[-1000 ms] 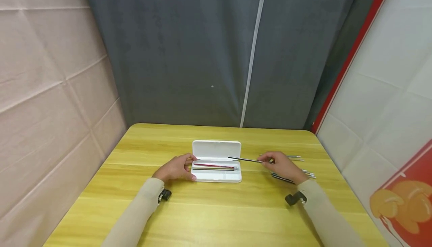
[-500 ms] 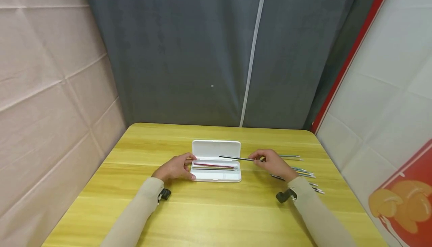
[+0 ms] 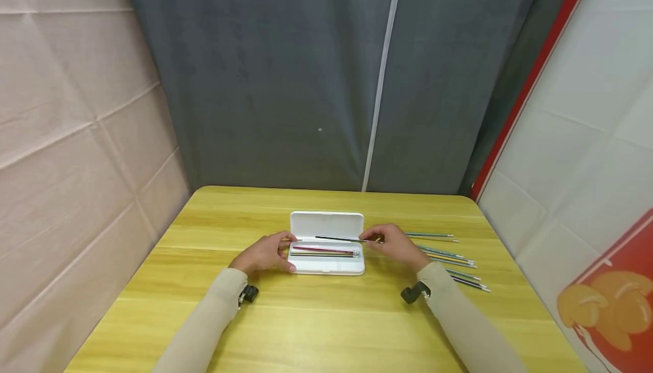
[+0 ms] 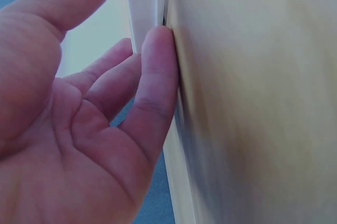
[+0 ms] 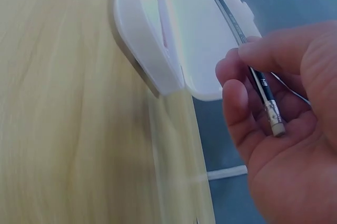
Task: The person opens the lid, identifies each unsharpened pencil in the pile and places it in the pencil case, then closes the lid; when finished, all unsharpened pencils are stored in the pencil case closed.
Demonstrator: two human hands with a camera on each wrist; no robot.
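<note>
A white pencil case [image 3: 327,224] lies open on the table, its lid raised at the back. In its tray are a few pencils [image 3: 323,251], one of them red. My left hand [image 3: 264,253] holds the left end of the case between thumb and fingers. My right hand [image 3: 395,244] pinches a dark pencil [image 5: 226,13] near its eraser end, thumb against fingers. Stretching leftward, this pencil passes over the back of the tray, in front of the lid. In the right wrist view its metal band and eraser [image 5: 275,119] show beside the palm.
To the right of the case, several loose pencils [image 3: 449,255] lie in small groups on the yellow wooden table [image 3: 316,327], eraser ends rightward. A grey curtain [image 3: 265,89] hangs behind the table's far edge, with pale walls on both sides.
My right hand has moved left, bringing the dark pencil from beside the case to over it. More of the loose pencils now show. My left hand has stayed at the case.
</note>
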